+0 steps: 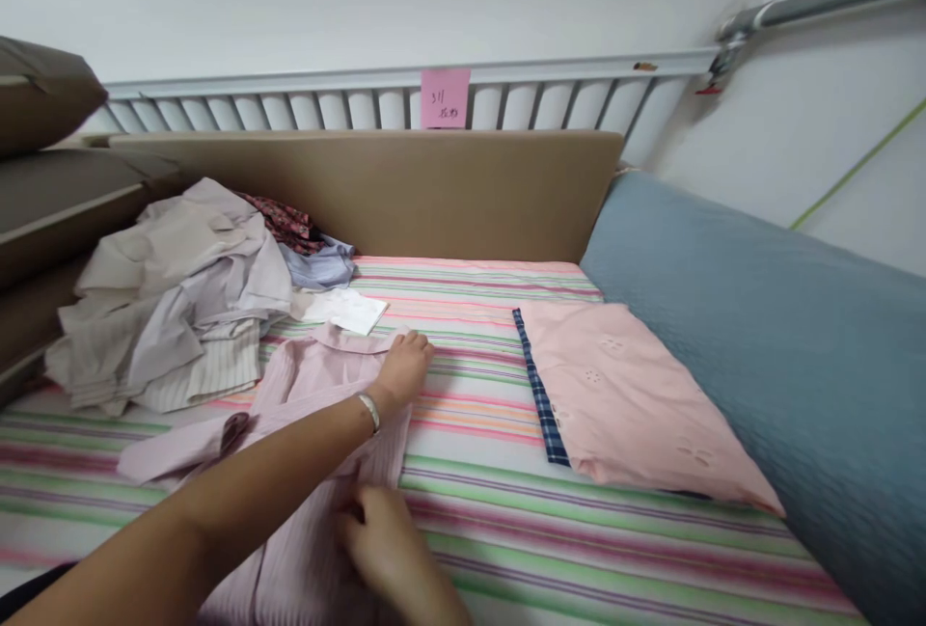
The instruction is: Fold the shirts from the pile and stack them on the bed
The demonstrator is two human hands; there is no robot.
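left grip clasps the pink shirt at its collar end; right grip touches it lower, hold unclear.

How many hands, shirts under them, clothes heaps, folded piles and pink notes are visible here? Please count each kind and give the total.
Hands: 2 (left hand, right hand)
Shirt under the hands: 1
Heap of clothes: 1
Folded pile: 1
Pink note: 1
Total: 6
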